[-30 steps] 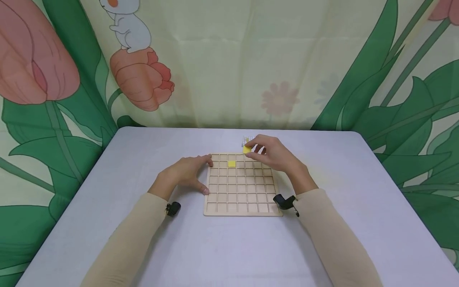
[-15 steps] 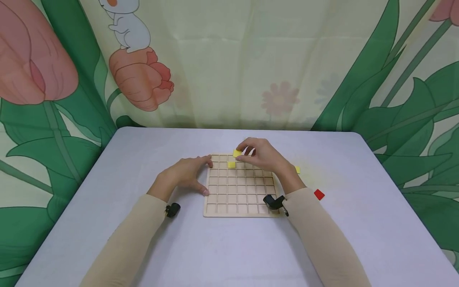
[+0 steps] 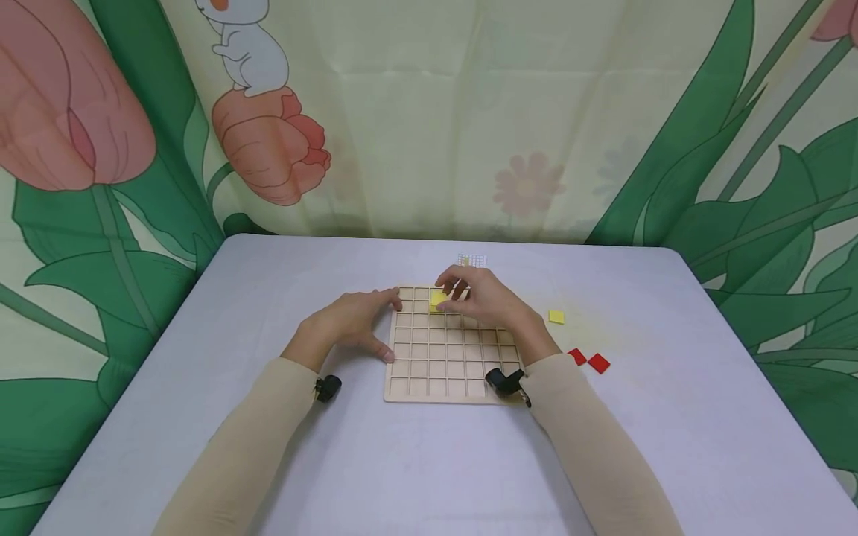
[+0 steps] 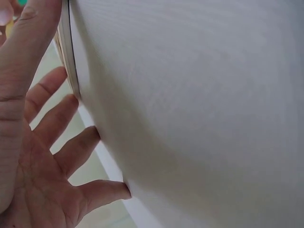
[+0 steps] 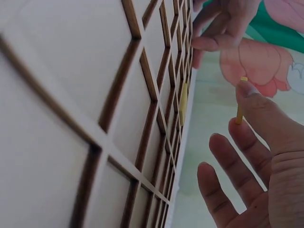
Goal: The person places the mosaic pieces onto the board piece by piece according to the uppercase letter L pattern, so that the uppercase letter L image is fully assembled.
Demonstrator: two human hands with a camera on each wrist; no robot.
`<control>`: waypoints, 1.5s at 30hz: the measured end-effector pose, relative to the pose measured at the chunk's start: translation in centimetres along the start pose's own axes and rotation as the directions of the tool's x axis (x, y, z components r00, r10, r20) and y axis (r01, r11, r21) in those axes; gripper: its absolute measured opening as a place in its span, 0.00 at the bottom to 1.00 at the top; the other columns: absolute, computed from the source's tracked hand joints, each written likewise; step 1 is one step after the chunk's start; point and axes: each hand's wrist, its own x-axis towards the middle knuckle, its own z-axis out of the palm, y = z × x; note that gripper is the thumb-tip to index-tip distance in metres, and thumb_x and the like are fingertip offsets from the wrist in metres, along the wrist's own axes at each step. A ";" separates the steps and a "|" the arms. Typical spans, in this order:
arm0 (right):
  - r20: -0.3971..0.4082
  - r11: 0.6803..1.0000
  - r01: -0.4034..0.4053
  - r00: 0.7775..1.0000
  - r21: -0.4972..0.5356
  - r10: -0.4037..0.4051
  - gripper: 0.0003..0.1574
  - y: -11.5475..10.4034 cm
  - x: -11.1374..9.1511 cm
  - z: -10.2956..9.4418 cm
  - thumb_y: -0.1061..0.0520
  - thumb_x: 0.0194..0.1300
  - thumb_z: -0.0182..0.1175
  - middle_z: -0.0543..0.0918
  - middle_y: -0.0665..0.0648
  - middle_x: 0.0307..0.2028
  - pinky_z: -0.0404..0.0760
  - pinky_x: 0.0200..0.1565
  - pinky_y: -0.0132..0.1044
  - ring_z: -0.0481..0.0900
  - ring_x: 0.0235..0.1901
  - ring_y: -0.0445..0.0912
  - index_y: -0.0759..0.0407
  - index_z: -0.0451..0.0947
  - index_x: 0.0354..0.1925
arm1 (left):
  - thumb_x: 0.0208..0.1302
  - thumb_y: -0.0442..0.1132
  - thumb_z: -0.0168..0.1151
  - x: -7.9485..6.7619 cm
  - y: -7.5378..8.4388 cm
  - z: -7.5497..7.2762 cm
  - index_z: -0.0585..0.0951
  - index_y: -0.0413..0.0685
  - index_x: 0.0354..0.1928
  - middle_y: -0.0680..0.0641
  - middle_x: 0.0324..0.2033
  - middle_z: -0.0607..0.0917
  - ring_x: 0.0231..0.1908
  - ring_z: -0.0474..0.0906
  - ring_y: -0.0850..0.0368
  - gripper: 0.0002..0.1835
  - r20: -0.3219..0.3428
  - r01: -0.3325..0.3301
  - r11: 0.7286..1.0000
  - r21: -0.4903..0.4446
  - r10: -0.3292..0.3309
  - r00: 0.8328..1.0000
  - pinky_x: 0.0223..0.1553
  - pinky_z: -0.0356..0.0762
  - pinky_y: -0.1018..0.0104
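Observation:
A wooden grid board (image 3: 436, 397) lies on the table with square cells. My left hand (image 3: 350, 321) rests at its left edge, thumb and fingers spread apart; in the left wrist view the fingers of the left hand (image 4: 54, 161) are extended. Above the board's far rows, my right hand (image 3: 488, 299) pinches a yellow square tile (image 3: 439, 296). The right wrist view has this tile (image 5: 240, 111) edge-on between thumb and index finger, apart from the board. Another yellow tile (image 5: 183, 103) sits on the board there; in the head view the held tile overlaps it.
Right of the board lie a loose yellow tile (image 3: 556, 316) and two red tiles, one (image 3: 599, 363) beside the other (image 3: 577, 356), near the right sleeve. A small printed grid card (image 3: 472, 260) lies behind the board. A patterned curtain (image 3: 415, 134) hangs beyond the table.
My right hand has carried the yellow tile leftward and nearer, from behind the board to over its far rows. The loose tiles at right have come into view. My left hand stays at the board's edge.

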 end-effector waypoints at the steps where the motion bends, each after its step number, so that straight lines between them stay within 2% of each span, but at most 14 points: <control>1: 0.006 1.000 -0.004 1.000 -0.003 0.004 0.21 0.0 0.1 0.1 0.53 0.63 0.75 0.84 0.52 0.41 0.84 0.43 0.39 0.83 0.40 0.44 0.55 0.80 0.52 | 0.32 0.69 0.83 0.0 0.0 0.0 0.70 0.68 0.65 0.47 0.68 0.76 0.58 0.78 0.46 0.53 0.000 -0.001 1.000 -0.001 0.001 1.000 0.61 0.74 0.46; 5: 0.039 1.000 -0.023 0.999 -0.002 0.023 0.23 -0.1 0.3 0.4 0.54 0.62 0.75 0.83 0.53 0.42 0.83 0.44 0.40 0.83 0.40 0.46 0.58 0.80 0.53 | 0.33 0.69 0.84 -0.2 -0.1 0.1 0.70 0.67 0.65 0.46 0.71 0.73 0.64 0.76 0.43 0.53 -0.002 0.001 1.000 -0.001 -0.001 1.000 0.63 0.73 0.44; 10: 0.093 0.998 -0.062 0.994 -0.010 0.063 0.24 -0.1 0.3 0.7 0.56 0.60 0.76 0.83 0.54 0.42 0.81 0.44 0.40 0.83 0.39 0.45 0.57 0.79 0.52 | 0.34 0.68 0.84 -0.1 -0.2 0.2 0.70 0.66 0.65 0.47 0.77 0.65 0.70 0.70 0.40 0.53 -0.007 0.000 1.000 -0.004 0.000 1.000 0.66 0.70 0.43; 13: 0.118 0.997 -0.079 0.990 -0.024 0.082 0.24 -0.2 0.3 0.8 0.56 0.60 0.76 0.83 0.55 0.41 0.81 0.44 0.40 0.82 0.38 0.45 0.56 0.79 0.51 | 0.34 0.69 0.83 0.0 -0.2 0.3 0.70 0.66 0.66 0.49 0.78 0.63 0.69 0.71 0.41 0.53 -0.004 0.003 1.000 -0.007 -0.003 1.000 0.66 0.70 0.43; 17: 0.122 0.994 -0.091 0.988 -0.053 0.097 0.22 -0.4 0.2 0.8 0.55 0.60 0.76 0.83 0.54 0.41 0.81 0.43 0.40 0.81 0.36 0.44 0.56 0.80 0.49 | 0.34 0.69 0.83 0.1 -0.2 0.2 0.70 0.67 0.66 0.48 0.77 0.66 0.65 0.74 0.43 0.53 -0.004 0.003 1.000 -0.008 -0.003 1.000 0.65 0.72 0.44; 26: 0.149 0.982 -0.092 0.982 -0.164 0.117 0.20 -0.7 0.5 1.2 0.51 0.60 0.77 0.84 0.50 0.39 0.79 0.42 0.39 0.79 0.35 0.44 0.52 0.80 0.47 | 0.35 0.68 0.83 -0.1 -0.1 0.0 0.70 0.66 0.66 0.47 0.78 0.64 0.70 0.70 0.41 0.53 0.009 0.004 1.000 -0.024 -0.004 1.000 0.67 0.69 0.43; 28: 0.159 0.981 -0.107 0.978 -0.164 0.133 0.20 -0.7 0.5 1.2 0.52 0.61 0.76 0.83 0.50 0.39 0.79 0.43 0.39 0.79 0.36 0.44 0.52 0.80 0.48 | 0.35 0.68 0.83 -0.1 -0.1 0.0 0.70 0.66 0.66 0.46 0.77 0.65 0.71 0.69 0.41 0.53 0.012 0.003 1.000 -0.020 -0.002 1.000 0.67 0.69 0.43; 35: 0.151 0.982 -0.115 0.979 -0.153 0.138 0.18 -1.0 0.4 1.1 0.55 0.62 0.75 0.84 0.51 0.39 0.80 0.46 0.40 0.80 0.38 0.45 0.53 0.81 0.48 | 0.34 0.68 0.84 0.0 -0.1 -0.2 0.70 0.67 0.65 0.47 0.72 0.72 0.59 0.77 0.46 0.52 0.007 0.002 1.000 -0.017 -0.002 1.000 0.62 0.73 0.46; 40: 0.160 0.984 -0.102 0.979 -0.144 0.125 0.17 -0.9 0.4 1.1 0.56 0.63 0.74 0.84 0.51 0.40 0.81 0.46 0.40 0.81 0.40 0.44 0.53 0.81 0.48 | 0.35 0.67 0.84 0.0 0.0 -0.2 0.70 0.68 0.65 0.48 0.76 0.67 0.62 0.76 0.44 0.52 0.012 0.003 1.000 -0.018 -0.003 1.000 0.63 0.73 0.45; 45: 0.168 0.983 -0.083 0.980 -0.161 0.110 0.13 -0.7 -0.2 -0.1 0.59 0.67 0.70 0.85 0.51 0.41 0.82 0.47 0.41 0.82 0.42 0.46 0.55 0.82 0.49 | 0.36 0.65 0.84 0.0 0.0 -0.2 0.70 0.67 0.64 0.49 0.78 0.64 0.66 0.74 0.44 0.50 0.008 -0.001 1.000 -0.005 0.001 1.000 0.66 0.71 0.46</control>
